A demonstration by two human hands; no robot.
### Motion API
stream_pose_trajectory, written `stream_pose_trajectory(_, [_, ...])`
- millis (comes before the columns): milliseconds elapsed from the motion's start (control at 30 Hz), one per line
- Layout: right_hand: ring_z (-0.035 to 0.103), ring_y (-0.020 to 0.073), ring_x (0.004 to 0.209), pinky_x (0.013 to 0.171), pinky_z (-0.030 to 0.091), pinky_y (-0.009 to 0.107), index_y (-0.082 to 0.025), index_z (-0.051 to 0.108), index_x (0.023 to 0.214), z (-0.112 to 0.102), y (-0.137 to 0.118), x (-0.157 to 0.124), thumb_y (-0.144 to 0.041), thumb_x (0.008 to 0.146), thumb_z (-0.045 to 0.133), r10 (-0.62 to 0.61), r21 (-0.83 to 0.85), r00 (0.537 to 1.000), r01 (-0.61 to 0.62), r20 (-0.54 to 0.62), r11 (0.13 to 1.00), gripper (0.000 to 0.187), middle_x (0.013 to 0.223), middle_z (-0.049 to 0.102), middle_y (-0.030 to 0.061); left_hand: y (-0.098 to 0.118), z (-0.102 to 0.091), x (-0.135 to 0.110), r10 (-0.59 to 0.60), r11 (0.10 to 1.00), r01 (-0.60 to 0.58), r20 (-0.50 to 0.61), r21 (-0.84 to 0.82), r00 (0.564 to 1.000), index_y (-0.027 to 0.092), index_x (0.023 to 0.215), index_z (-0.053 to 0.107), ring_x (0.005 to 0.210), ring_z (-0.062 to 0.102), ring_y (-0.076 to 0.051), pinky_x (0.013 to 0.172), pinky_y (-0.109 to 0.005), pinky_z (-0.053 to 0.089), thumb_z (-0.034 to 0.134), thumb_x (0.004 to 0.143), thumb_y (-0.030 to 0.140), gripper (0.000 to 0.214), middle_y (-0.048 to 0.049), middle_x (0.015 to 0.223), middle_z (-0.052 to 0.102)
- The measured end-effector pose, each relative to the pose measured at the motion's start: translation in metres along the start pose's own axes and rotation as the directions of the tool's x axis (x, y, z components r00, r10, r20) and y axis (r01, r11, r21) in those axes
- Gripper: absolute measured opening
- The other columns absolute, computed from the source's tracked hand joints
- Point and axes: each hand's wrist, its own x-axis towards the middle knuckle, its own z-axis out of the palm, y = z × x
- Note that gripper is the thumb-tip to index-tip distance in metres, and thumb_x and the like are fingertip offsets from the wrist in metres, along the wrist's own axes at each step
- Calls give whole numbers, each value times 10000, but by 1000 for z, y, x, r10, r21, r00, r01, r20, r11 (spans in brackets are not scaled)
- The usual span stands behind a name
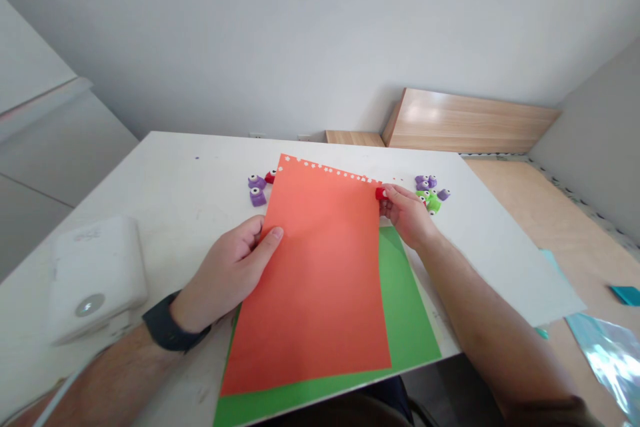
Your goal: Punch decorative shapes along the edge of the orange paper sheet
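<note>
An orange sheet of paper [320,267] is raised at its far end, with small flower-shaped holes along the far edge. My left hand [240,257] grips its left edge, thumb on top and fingers underneath. In my right hand [407,210], a small red craft punch [381,193] is pinched at the sheet's far right corner; fingers hide part of it. Beneath the orange sheet lies a green sheet [407,300], showing along the right and near sides.
Left of the paper lie purple punches [257,197] and a red one [271,177]. Several purple and green punches [429,200] are grouped right of my right hand. A white device [97,273] stands at the left of the white table [190,180]. Clear plastic packaging [607,353] lies at the right.
</note>
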Motion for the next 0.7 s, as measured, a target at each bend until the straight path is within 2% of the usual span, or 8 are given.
stream_pose_trajectory(533, [579, 168, 684, 613, 463, 303, -205, 732, 837, -1, 0, -1, -475, 828, 814, -1, 19, 1000, 1, -4, 1000, 283, 781, 673, 32, -1, -1, 1, 5, 999, -5, 0, 48, 1000, 244, 863, 632, 704, 654, -233, 639, -312, 544, 590, 953, 663, 430, -6, 731, 684])
stream_pose_trajectory(700, [607, 171, 708, 605, 474, 302, -205, 741, 877, -6, 1, 1, -483, 818, 831, 4, 25, 1000, -4, -25, 1000, 298, 848, 702, 43, 2, 0, 0, -5, 1000, 6, -42, 25, 999, 244, 815, 616, 682, 647, -224, 615, -304, 535, 633, 932, 643, 415, 1, 712, 674])
